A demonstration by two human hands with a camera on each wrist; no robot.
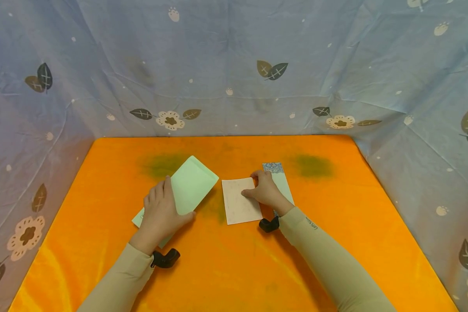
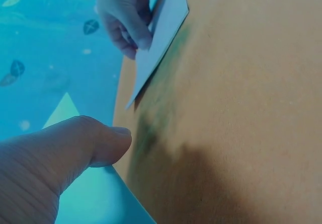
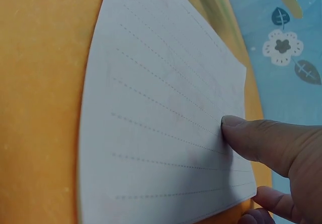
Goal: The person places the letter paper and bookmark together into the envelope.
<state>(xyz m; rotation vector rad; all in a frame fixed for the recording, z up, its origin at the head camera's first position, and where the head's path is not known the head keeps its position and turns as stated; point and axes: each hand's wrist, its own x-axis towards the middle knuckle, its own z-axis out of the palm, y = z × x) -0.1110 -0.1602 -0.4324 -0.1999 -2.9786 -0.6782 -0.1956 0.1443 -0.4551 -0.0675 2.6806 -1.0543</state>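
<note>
My left hand [image 1: 161, 210] grips a pale green envelope [image 1: 195, 184], which slants above the cloth at left of centre. In the left wrist view the thumb [image 2: 95, 141] crosses the face of the envelope [image 2: 95, 199]; the other fingers are out of sight there. My right hand [image 1: 267, 190] pinches the right edge of a whitish card [image 1: 239, 203]. Dotted lines run across this card [image 3: 161, 103] in the right wrist view, with the thumb [image 3: 261, 138] on its face. Partly hidden under the right hand lies a pale strip [image 1: 282, 184] with silver glittery ends.
An orange cloth [image 1: 226, 273] with a few dark greenish patches covers the table. Behind it and along both sides hangs a blue-grey curtain [image 1: 226, 52] with leaf and flower prints. A black strap mount sits at each wrist.
</note>
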